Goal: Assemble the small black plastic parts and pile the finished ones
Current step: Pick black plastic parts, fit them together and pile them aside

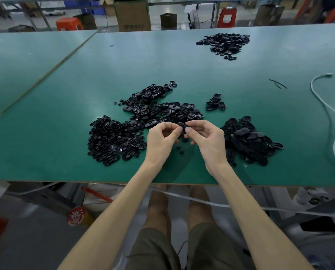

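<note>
Head view. A: you've got one black part [182, 125] pinched between both hands, just in front of the middle pile [158, 106] and held above the table [65, 94]. Left hand [160, 141] fingers [177, 130] curl onto its left end. Right hand [207, 139] thumb and forefinger grip the right end.

B: Agreed, both grips are closed on it. Can't tell if the insert's seated, your fingers hide the joint.

A: So hold the shell level, line the small piece up square, squeeze straight. No twisting.

B: Feel for the click before you let go. Spare small bits [179, 147] lie just nearer you than the middle pile, under your hands. Bigger stock [112, 141] is left of it.

A: Done ones likely go on the heap [248, 141] right of the middle pile. Drop it there, don't mix it with stock.
</note>
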A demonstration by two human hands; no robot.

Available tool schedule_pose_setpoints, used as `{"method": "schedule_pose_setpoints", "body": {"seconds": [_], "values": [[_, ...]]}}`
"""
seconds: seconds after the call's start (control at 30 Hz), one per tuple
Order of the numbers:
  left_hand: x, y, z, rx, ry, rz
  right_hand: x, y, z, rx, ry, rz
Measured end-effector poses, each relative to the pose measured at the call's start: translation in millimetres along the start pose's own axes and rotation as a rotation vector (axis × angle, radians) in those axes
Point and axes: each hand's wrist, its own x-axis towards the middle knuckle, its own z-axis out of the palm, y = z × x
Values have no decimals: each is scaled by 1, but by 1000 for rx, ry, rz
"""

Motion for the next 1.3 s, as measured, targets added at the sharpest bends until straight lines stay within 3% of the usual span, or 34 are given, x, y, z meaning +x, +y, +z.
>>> {"method": "schedule_pose_setpoints", "body": {"seconds": [0.63,1.3], "values": [[-1,5,-4,-102,-24,-58,0,0,-1,-24,33,-24],[1,2,1,12,-2,-37,0,-1,-1,-31,-1,-16]]}}
